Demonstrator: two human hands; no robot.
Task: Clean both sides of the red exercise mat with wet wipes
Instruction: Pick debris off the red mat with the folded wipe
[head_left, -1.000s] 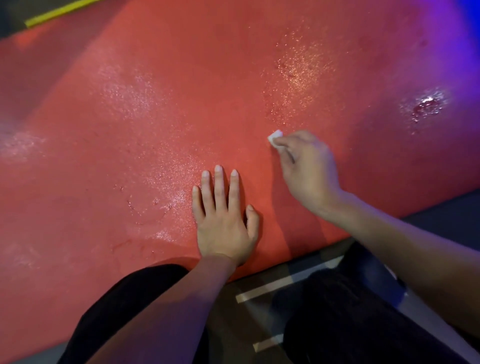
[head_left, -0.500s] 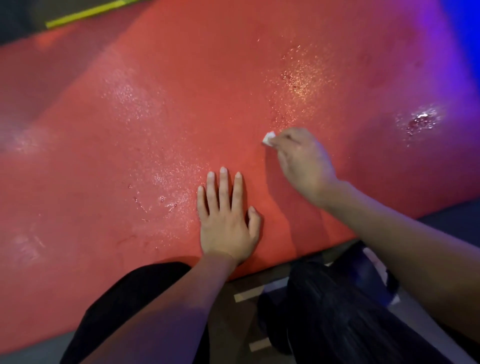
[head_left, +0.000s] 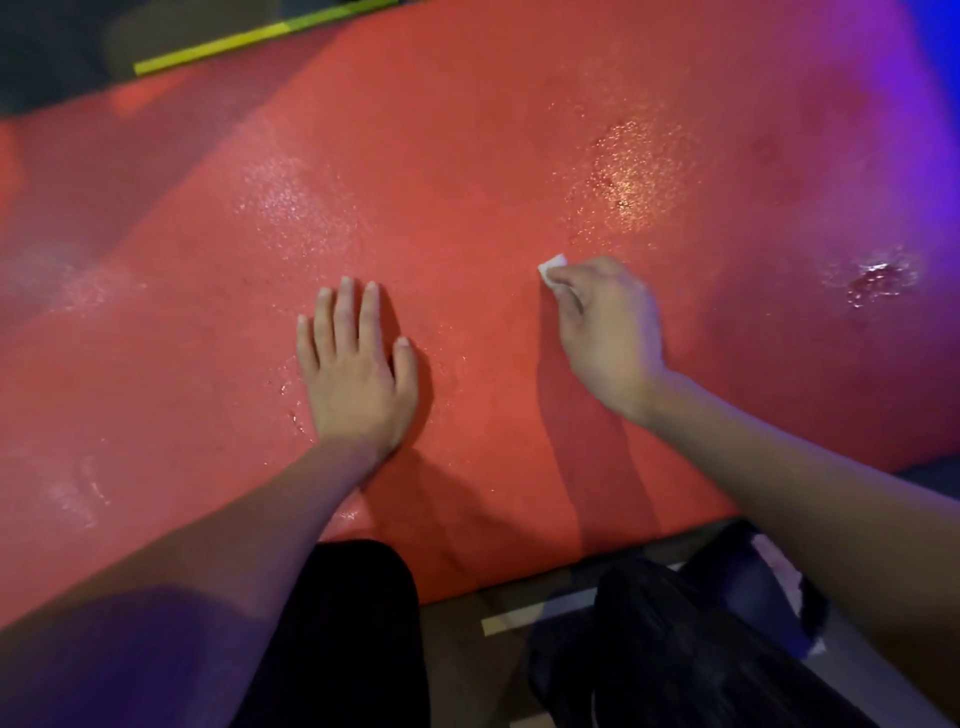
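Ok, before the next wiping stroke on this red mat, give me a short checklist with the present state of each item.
1. Wipe in the right hand: ok, pinched at the fingertips, a white corner shows.
2. Left hand steadying the mat: ok, flat, fingers straight.
3. Wipe touching the mat: cannot tell, the hand hides the contact.
4. Wet patch at the right dealt with: not ok, liquid pools there.
5. Wipe wet enough: cannot tell.
6. Underside cleaned: cannot tell, only one side shows.
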